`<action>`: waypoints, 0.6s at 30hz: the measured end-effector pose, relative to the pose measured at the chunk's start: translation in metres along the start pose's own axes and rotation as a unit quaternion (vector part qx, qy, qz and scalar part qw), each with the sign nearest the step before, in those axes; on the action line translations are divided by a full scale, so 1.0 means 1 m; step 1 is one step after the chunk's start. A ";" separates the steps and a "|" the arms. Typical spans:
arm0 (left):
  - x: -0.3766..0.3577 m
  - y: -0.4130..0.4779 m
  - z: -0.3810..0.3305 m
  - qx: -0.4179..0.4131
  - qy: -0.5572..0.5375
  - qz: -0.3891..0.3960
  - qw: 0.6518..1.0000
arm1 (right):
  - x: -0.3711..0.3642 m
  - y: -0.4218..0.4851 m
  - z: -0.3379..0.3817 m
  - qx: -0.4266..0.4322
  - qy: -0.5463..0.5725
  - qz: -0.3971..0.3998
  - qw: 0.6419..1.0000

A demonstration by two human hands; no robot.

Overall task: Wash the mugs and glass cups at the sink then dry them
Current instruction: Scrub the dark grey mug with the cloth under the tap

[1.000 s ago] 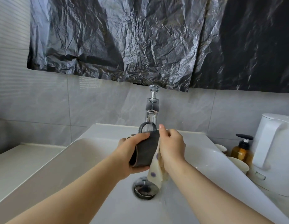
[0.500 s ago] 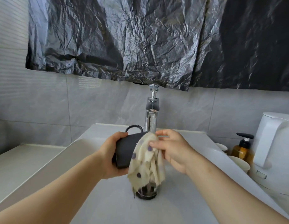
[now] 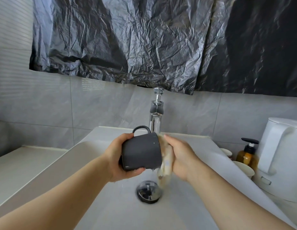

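Observation:
A dark grey mug [image 3: 142, 151] lies on its side over the white sink [image 3: 111, 205], handle up, mouth turned to the right. My left hand [image 3: 118, 156] grips its base end. A cream cloth with dark dots [image 3: 166, 163] is pressed against the mug's mouth by my right hand [image 3: 177, 155]. The cloth's lower end hangs down above the chrome drain [image 3: 148, 191]. Whether the right fingers reach inside the mug is hidden. The chrome tap [image 3: 156, 117] stands just behind the mug.
To the right of the sink are a white kettle [image 3: 280, 151], an amber soap pump bottle [image 3: 247, 155] and two pale cups [image 3: 244, 168]. A beige counter [image 3: 20, 163] lies to the left. Crumpled black plastic sheet [image 3: 144, 39] covers the wall above.
The mug has turned with its mouth to the right. My right hand, which held the cloth draped in front of the mug, now presses it bunched against the mouth.

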State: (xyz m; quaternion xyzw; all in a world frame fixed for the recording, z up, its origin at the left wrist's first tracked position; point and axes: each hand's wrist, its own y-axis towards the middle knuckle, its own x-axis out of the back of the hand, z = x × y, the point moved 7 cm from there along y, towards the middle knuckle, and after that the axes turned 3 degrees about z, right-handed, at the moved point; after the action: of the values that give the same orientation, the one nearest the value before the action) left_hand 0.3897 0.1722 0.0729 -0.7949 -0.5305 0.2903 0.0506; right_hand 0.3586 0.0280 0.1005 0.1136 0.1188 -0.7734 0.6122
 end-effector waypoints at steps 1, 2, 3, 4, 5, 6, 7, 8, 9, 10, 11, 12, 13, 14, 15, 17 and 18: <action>0.001 0.000 0.000 -0.002 0.007 -0.004 1.000 | -0.016 -0.006 -0.004 -0.036 -0.001 0.091 0.995; 0.003 0.000 -0.001 -0.003 0.016 -0.007 1.000 | -0.029 -0.013 -0.006 -0.054 -0.025 0.166 0.984; 0.004 0.001 -0.001 -0.006 0.024 -0.012 1.000 | -0.036 -0.016 -0.008 -0.054 -0.058 0.217 0.973; 0.004 0.002 -0.002 -0.010 0.027 -0.015 0.999 | -0.038 -0.019 -0.009 -0.046 -0.092 0.247 0.964; 0.004 0.003 -0.003 -0.013 0.027 -0.015 0.999 | -0.036 -0.017 -0.011 -0.030 -0.133 0.259 0.956; 0.002 0.003 -0.004 -0.016 0.028 -0.012 0.999 | -0.034 -0.016 -0.011 -0.006 -0.187 0.262 0.947; -0.001 0.004 -0.004 -0.019 0.029 -0.008 0.999 | -0.030 -0.015 -0.010 0.024 -0.250 0.251 0.935; -0.003 0.004 -0.004 -0.021 0.031 -0.005 0.999 | -0.026 -0.014 -0.009 0.053 -0.307 0.236 0.921; -0.005 0.005 -0.004 -0.022 0.034 -0.004 0.999 | -0.024 -0.014 -0.007 0.077 -0.341 0.222 0.910; -0.006 0.005 -0.003 -0.023 0.037 -0.002 0.999 | -0.024 -0.014 -0.005 0.098 -0.357 0.210 0.905; -0.007 0.005 -0.003 -0.024 0.039 0.001 0.999 | -0.024 -0.013 -0.003 0.114 -0.356 0.195 0.907; -0.007 0.006 -0.003 -0.024 0.037 0.004 0.999 | -0.021 -0.011 0.000 0.116 -0.341 0.181 0.915; -0.006 0.006 -0.003 -0.022 0.030 0.005 0.999 | -0.018 -0.009 0.002 0.111 -0.317 0.176 0.925; -0.004 0.006 -0.003 -0.021 0.024 0.004 0.999 | -0.017 -0.009 0.004 0.101 -0.297 0.183 0.932; -0.002 0.006 -0.004 -0.022 0.021 0.002 1.000 | -0.014 -0.009 0.004 0.085 -0.290 0.200 0.932; 0.002 0.006 -0.006 -0.026 0.019 -0.005 0.999 | -0.012 -0.012 0.002 0.064 -0.374 0.236 0.894; 0.003 0.006 -0.007 -0.027 0.017 -0.009 0.999 | -0.012 -0.014 0.000 0.062 -0.435 0.243 0.865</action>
State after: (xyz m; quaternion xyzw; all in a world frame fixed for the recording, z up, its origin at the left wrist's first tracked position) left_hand 0.3990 0.1739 0.0748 -0.7958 -0.5446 0.2617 0.0407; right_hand 0.3471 0.0421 0.1046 -0.1713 -0.2385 -0.5772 0.7620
